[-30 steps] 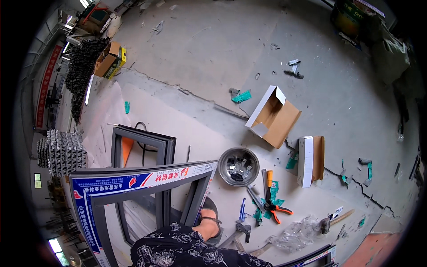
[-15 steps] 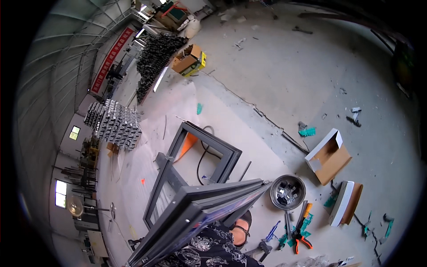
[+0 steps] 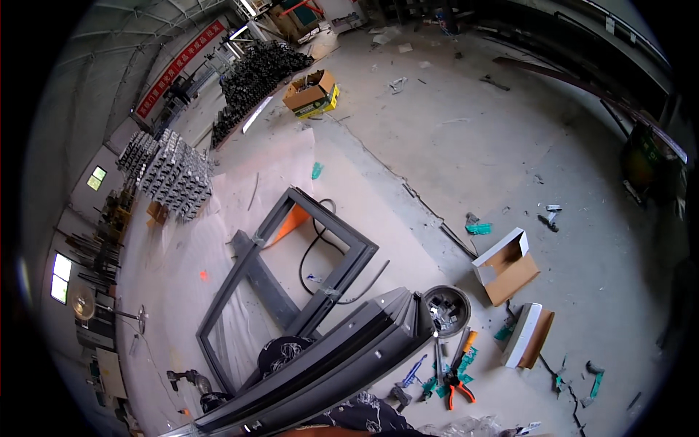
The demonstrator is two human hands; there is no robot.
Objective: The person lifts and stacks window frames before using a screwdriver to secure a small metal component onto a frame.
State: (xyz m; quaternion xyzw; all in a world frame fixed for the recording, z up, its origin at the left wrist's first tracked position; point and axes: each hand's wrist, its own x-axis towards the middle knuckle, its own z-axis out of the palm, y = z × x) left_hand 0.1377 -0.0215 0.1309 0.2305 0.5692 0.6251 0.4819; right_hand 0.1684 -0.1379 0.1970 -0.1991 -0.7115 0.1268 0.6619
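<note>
Neither of my hands shows; only a thin strip of skin (image 3: 317, 432) appears at the lower edge, and I cannot tell what part it is. A dark grey metal window frame (image 3: 328, 371) stands tilted across the foreground, seen edge-on, with patterned dark cloth (image 3: 282, 352) behind it and more below. Beyond it, a second grey frame (image 3: 234, 285) lies on the floor. To its left rests a cordless drill (image 3: 191, 379). By the near frame's right end are a round metal bowl (image 3: 448, 288) of small metal parts, orange-handled pliers (image 3: 459, 392) and a blue slim tool (image 3: 414, 372).
Two opened cardboard boxes (image 3: 514, 280) (image 3: 523, 335) lie at the right. Farther off stand a yellow-green carton (image 3: 312, 96), a stack of silver profiles (image 3: 173, 178) and a dark profile pile (image 3: 258, 80). A black cable (image 3: 303, 262) loops through the floor frame. A floor fan (image 3: 86, 302) is at left.
The near frame has swung to a flatter angle, showing more of its edge. The view has shifted, so floor things sit farther left. The drill now shows more fully; the sandalled foot is hidden.
</note>
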